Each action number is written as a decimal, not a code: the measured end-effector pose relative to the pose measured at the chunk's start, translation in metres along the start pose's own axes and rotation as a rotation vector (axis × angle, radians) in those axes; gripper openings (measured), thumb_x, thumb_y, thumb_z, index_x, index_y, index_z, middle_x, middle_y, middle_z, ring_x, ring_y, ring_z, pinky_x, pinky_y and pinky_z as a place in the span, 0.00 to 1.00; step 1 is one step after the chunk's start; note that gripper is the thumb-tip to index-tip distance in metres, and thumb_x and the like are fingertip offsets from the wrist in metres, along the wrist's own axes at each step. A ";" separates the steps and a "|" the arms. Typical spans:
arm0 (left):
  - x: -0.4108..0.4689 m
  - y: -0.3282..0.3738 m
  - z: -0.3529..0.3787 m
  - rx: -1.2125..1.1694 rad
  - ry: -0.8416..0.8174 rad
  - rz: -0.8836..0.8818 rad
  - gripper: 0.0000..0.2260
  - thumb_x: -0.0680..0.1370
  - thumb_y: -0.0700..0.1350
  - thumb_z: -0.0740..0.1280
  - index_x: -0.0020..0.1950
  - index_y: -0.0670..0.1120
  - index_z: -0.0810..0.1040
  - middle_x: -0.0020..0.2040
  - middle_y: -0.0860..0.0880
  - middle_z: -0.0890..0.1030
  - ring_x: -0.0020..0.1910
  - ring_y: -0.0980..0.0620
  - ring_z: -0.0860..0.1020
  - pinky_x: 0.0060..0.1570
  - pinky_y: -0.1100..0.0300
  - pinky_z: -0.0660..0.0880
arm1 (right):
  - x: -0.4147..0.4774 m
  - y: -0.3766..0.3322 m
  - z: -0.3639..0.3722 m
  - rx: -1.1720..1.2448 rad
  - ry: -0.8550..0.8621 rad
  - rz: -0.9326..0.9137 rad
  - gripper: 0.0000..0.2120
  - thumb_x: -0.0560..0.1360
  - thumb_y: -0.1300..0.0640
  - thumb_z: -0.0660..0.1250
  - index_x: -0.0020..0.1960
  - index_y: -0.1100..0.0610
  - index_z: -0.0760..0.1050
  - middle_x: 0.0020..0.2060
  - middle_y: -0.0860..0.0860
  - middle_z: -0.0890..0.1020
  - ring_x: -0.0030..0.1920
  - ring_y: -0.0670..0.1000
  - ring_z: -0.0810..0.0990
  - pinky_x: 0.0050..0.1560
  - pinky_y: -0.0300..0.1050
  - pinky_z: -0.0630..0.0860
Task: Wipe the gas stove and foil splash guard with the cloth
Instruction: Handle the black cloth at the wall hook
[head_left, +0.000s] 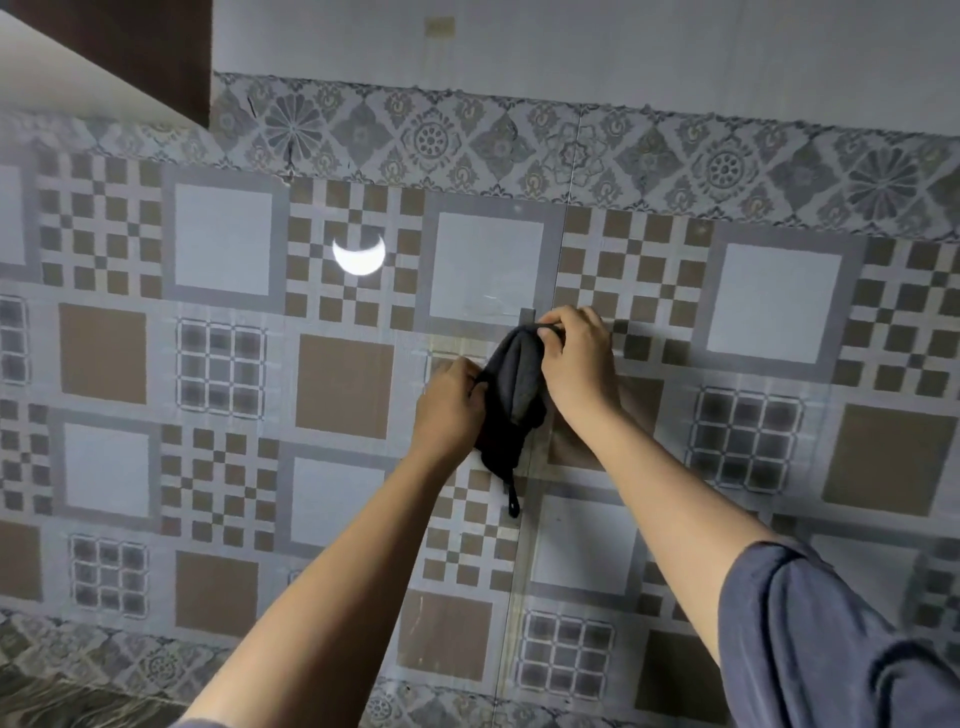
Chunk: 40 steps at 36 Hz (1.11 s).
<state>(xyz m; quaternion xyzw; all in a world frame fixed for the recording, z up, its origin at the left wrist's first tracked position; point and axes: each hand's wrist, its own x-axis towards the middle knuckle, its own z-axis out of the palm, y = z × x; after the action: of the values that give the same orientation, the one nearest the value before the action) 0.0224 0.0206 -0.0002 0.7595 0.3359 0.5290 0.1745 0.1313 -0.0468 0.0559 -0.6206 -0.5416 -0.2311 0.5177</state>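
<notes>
A dark grey cloth hangs bunched against the patterned tile wall, with a short black loop dangling below it. My left hand grips the cloth's left edge. My right hand pinches its top fold beside a small grey wall hook. Neither the gas stove nor the foil splash guard is in view.
A dark brown cabinet juts out at the upper left. A bright crescent of reflected light sits on the tiles left of the hands. A floral tile border runs across the top, with plain wall above it.
</notes>
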 end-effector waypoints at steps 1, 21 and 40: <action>0.001 0.001 -0.002 -0.002 0.014 0.000 0.08 0.78 0.41 0.59 0.53 0.41 0.75 0.53 0.43 0.76 0.50 0.44 0.76 0.52 0.46 0.75 | 0.001 -0.004 -0.003 0.008 0.005 -0.008 0.08 0.78 0.62 0.59 0.53 0.61 0.76 0.54 0.57 0.75 0.53 0.54 0.74 0.46 0.36 0.64; -0.122 0.045 -0.068 -0.143 -0.174 0.107 0.10 0.78 0.42 0.63 0.58 0.40 0.74 0.55 0.45 0.78 0.56 0.50 0.76 0.53 0.64 0.69 | -0.075 -0.053 -0.098 0.056 -0.151 -0.052 0.08 0.76 0.63 0.62 0.51 0.59 0.79 0.50 0.57 0.78 0.50 0.54 0.76 0.50 0.37 0.66; -0.241 0.099 -0.090 -0.462 -0.783 0.010 0.23 0.77 0.28 0.55 0.65 0.50 0.73 0.61 0.47 0.75 0.59 0.49 0.78 0.56 0.51 0.78 | -0.180 -0.044 -0.176 0.107 -0.351 0.136 0.06 0.76 0.62 0.64 0.47 0.56 0.80 0.47 0.47 0.80 0.49 0.47 0.76 0.50 0.39 0.71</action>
<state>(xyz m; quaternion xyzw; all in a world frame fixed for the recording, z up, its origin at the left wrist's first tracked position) -0.0800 -0.2256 -0.0704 0.8451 0.1141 0.2640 0.4507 0.0839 -0.2876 -0.0169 -0.6582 -0.5921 -0.0547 0.4618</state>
